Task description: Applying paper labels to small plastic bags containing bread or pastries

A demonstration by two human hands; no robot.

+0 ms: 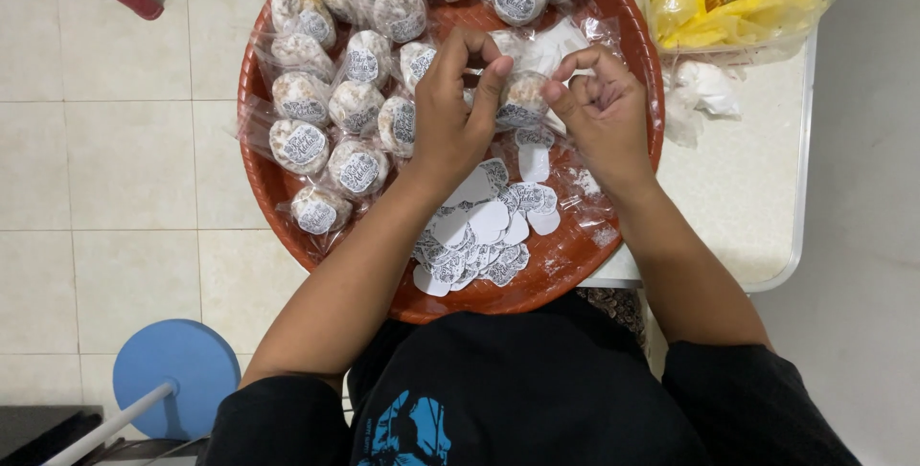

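Black-shirted worker's left hand point(458, 107) and right hand point(602, 112) together pinch a wrapped ball point(524, 100) above white labels point(484, 231) heaped on an orange tray point(565, 270) of wrapped balls point(331, 131).

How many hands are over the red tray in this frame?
2. The left hand and the right hand are side by side above the middle of the tray, both pinching one wrapped ball. No other hands show.

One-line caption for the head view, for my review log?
Both hands, left and right, pinch a wrapped snack ball over an orange tray of wrapped balls and loose paper labels.
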